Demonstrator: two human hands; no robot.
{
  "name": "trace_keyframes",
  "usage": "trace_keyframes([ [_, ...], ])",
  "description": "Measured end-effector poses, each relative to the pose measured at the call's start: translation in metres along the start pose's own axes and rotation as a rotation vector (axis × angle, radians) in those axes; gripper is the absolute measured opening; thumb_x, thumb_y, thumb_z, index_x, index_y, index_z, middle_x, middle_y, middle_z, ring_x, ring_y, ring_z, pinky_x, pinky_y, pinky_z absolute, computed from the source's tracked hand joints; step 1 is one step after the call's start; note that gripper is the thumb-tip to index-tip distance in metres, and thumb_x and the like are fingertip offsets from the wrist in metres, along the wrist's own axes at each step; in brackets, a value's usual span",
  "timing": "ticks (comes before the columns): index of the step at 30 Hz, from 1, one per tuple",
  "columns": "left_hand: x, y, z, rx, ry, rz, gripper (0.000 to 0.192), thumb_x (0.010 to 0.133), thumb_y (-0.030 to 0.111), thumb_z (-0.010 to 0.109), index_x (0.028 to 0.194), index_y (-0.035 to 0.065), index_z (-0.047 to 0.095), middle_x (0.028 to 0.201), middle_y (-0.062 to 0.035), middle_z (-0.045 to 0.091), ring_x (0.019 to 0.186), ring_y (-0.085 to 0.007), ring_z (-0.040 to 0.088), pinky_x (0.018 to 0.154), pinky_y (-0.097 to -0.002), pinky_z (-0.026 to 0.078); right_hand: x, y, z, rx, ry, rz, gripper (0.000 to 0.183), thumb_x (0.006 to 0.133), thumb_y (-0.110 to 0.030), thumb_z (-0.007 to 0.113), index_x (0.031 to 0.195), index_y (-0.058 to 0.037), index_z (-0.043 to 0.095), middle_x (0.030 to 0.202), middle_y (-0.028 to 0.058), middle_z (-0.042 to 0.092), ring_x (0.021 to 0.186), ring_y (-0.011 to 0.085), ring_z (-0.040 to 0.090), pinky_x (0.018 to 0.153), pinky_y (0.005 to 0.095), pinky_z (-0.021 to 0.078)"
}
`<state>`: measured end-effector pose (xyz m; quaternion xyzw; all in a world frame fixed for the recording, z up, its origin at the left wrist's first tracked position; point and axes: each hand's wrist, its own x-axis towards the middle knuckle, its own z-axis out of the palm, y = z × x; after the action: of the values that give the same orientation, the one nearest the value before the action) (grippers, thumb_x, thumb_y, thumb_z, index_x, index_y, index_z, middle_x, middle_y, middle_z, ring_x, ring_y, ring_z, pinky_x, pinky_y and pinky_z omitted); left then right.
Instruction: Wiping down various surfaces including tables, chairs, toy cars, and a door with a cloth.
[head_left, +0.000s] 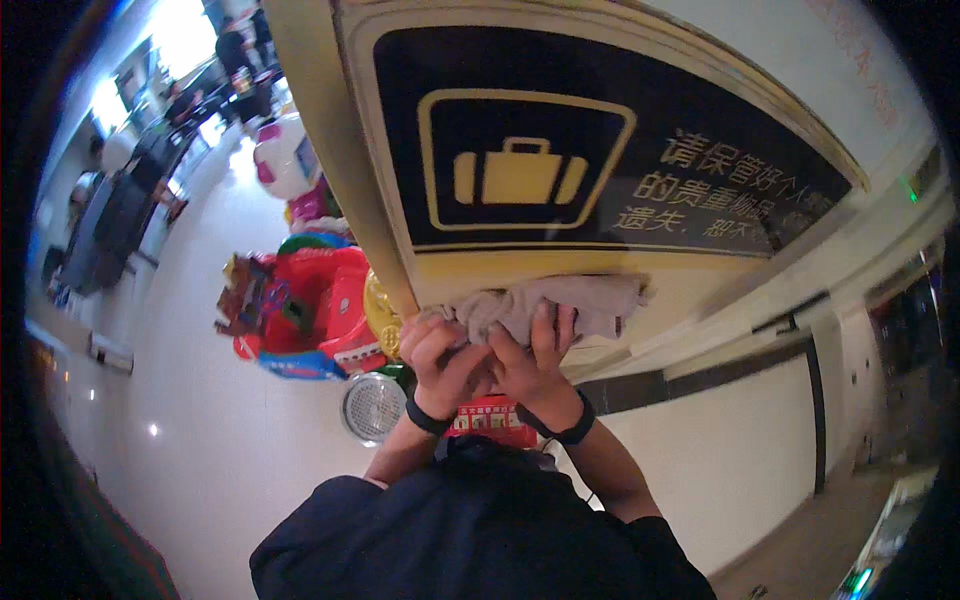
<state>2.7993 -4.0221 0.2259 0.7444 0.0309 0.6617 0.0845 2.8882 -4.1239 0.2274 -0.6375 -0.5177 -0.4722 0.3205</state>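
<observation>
A greyish-pink cloth (600, 300) is bunched up in front of me, against or just before the lower part of a cream and gold panel (675, 281). My left hand (446, 367) grips its left end with curled fingers. Close beside it, my right hand (536, 367) has its fingers spread over the middle of the same cloth and pressed into the folds. The right end of the cloth hangs loose and shows a small dark tag. Above both hands, a black sign (525, 60) bears a suitcase symbol and writing.
Below my hands stands a red box (491, 421) with printed pictures. To its left is a round metal container with a perforated top (373, 409). Colourful kiddie rides (330, 300) stand on the shiny pale floor (195, 390). Further off, people (236, 52) are near dark seating (112, 210).
</observation>
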Motion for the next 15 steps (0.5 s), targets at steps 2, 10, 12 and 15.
trace_keyframes([
  [2, -0.006, 0.002, 0.011, 0.096, 0.066, -0.035, 0.03, 0.067, 0.009, 0.072, 0.093, 0.0187, 0.061, 0.109, -0.007, 0.045, 0.109, -0.0308, 0.046, 0.094, -0.0496, 0.038, 0.02, 0.011, -0.012, 0.05, 0.017, -0.05, 0.036, 0.087, -0.04, 0.063, 0.122, -0.0299, 0.064, 0.141, 0.0098, 0.048, 0.132, 0.0303, 0.039, 0.113, 0.0512, 0.025],
  [10, 0.016, 0.061, 0.078, 0.102, 0.137, -0.048, 0.022, 0.068, 0.005, 0.067, 0.087, 0.0116, 0.057, 0.112, -0.0129, 0.046, 0.111, -0.0359, 0.047, 0.103, -0.056, 0.03, 0.002, 0.093, -0.042, 0.039, 0.115, -0.036, 0.033, 0.078, -0.021, 0.062, 0.109, -0.0291, 0.069, 0.139, 0.0077, 0.05, 0.13, 0.0364, 0.04, 0.107, 0.0537, 0.0284],
  [12, 0.012, 0.074, 0.095, 0.114, 0.069, 0.0, 0.027, 0.07, 0.015, 0.075, 0.093, 0.0157, 0.062, 0.122, -0.0117, 0.048, 0.123, -0.0365, 0.043, 0.107, -0.0559, 0.026, -0.011, 0.115, -0.052, 0.1, 0.117, 0.007, 0.036, 0.078, -0.018, 0.061, 0.113, -0.0248, 0.068, 0.14, 0.0118, 0.048, 0.131, 0.0404, 0.038, 0.107, 0.0561, 0.0295],
  [15, -0.009, 0.094, 0.109, 0.165, -0.128, -0.008, 0.038, 0.071, 0.019, 0.076, 0.107, 0.0213, 0.062, 0.139, -0.0135, 0.044, 0.13, -0.0378, 0.039, 0.108, -0.0577, 0.024, -0.037, 0.134, -0.062, 0.151, 0.089, 0.067, 0.042, 0.081, -0.011, 0.058, 0.122, -0.0163, 0.06, 0.143, 0.0203, 0.042, 0.133, 0.0475, 0.033, 0.107, 0.0619, 0.0285],
])
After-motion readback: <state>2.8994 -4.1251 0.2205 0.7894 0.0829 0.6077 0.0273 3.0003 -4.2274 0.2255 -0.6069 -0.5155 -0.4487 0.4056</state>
